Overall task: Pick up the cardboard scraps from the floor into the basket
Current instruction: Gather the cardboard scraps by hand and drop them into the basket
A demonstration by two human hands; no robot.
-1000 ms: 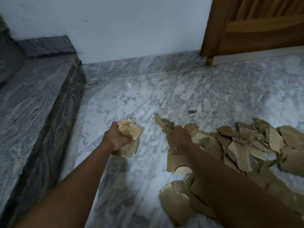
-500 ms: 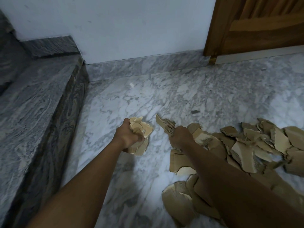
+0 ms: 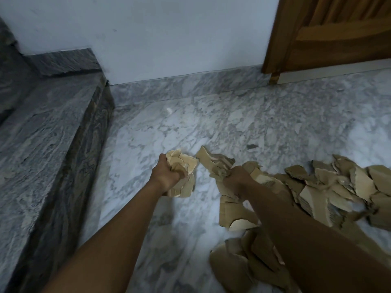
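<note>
Nearest flat brown torn cardboard scraps (image 3: 232, 265): lying on the white-grey marble floor (image 3: 169, 240) under the right forearm; a careless arm sweep could scatter them wider
Left hand (image 3: 167, 176): fist closed tight round a crammed wad of pale tan cardboard scraps (image 3: 184, 166), ends poking out above and below; an outer piece may slip free on the carry
Right hand (image 3: 237, 179): fingers hidden behind its back, but it seems clenched on a bunch of darker brown torn scraps (image 3: 213, 163) at the left edge of the heap; lifting may drag neighbours up and drop them
Heap of jagged brown cardboard scraps (image 3: 330, 187): spread to the right on the floor; most of the job looks undone
Dark grey stone step (image 3: 46, 144): just left of the left arm; pieces dropped against its foot would be fiddly to gather
Basket: not in view, so with both hands full the carry could be long and spills likely
</note>
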